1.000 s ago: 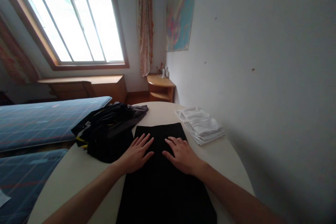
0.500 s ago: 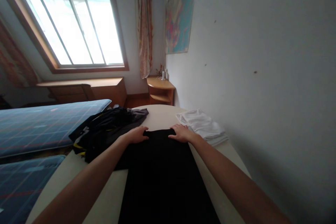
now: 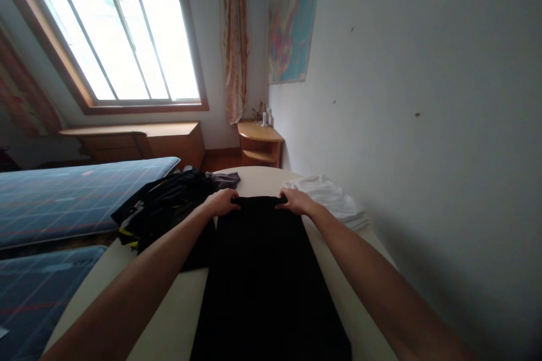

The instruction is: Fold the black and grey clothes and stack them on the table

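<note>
A long black garment [image 3: 262, 271], its kind not clear, stretches down the table [image 3: 169, 316] toward me and runs out of view at the bottom. My left hand [image 3: 221, 203] pinches the left corner of its far edge. At the right corner, my right hand [image 3: 296, 202] grips the same edge between thumb and fingers. Between the two hands the edge looks slightly raised. Left of my left hand lies a heap of dark clothes [image 3: 169, 197] with yellow and grey parts. White folded clothes [image 3: 326, 194] rest just beyond my right hand.
A blue plaid mattress [image 3: 84, 197] stands along the left side of the table, with another blue mattress [image 3: 51, 293] nearer. The white wall [image 3: 415, 180] bounds the right. A corner shelf [image 3: 260, 132] and a wooden desk [image 3: 178, 132] are at the back.
Both hands have closed on the far edge of the black garment and lifted it slightly, moving up and away. Earlier the fingers lay more flat on it.
</note>
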### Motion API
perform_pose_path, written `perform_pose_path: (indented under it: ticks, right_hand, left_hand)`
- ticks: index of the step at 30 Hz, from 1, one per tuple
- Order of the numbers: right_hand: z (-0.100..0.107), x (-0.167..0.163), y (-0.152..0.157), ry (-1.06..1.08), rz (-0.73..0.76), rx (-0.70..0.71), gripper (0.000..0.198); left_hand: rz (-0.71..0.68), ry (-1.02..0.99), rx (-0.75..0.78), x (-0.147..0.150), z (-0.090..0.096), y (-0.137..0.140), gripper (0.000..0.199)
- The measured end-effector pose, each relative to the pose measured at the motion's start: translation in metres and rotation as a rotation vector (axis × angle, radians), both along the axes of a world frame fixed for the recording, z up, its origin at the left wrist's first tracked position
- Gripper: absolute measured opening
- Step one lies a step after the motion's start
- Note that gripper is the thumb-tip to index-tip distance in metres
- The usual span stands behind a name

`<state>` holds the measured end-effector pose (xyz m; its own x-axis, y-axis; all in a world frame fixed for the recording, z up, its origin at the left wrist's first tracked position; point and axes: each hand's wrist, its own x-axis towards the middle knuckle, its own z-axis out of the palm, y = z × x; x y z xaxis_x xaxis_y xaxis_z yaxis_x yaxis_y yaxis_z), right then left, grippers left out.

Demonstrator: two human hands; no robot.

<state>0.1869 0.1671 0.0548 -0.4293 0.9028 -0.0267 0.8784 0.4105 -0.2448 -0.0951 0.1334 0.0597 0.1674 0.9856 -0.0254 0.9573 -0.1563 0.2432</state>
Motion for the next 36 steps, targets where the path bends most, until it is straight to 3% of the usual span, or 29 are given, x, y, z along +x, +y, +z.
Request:
perform_pose_path:
  ticks: [4,10,20,23,27,31,36]
  right_hand:
    - [0.018,0.001,0.001,0.049,-0.056,0.136,0.036]
    - [0.043,0.012,-0.021,0.108,0.033,0.249,0.03]
    - [0.059,0.035,-0.137,0.187,0.233,0.358,0.019]
    - [0.052,0.04,-0.171,0.193,0.265,0.36,0.017]
    - [0.026,0.049,-0.204,0.167,0.317,0.334,0.028]
    - [-0.006,0.056,-0.218,0.129,0.339,0.277,0.033]
    - [-0.023,0.06,-0.226,0.175,0.341,0.279,0.033]
  left_hand:
    - [0.071,0.005,0.176,0.003,0.02,-0.004,0.036]
    - [0.011,0.002,0.257,0.007,0.045,-0.035,0.031]
    - [-0.138,-0.131,0.348,0.011,0.059,-0.15,0.014]
    - [-0.197,-0.137,0.348,0.014,0.049,-0.182,0.021]
    - [-0.287,-0.126,0.376,0.015,0.017,-0.214,0.04]
    - [-0.346,-0.106,0.385,0.016,-0.017,-0.231,0.048]
    - [-0.411,-0.109,0.424,0.015,-0.038,-0.244,0.05]
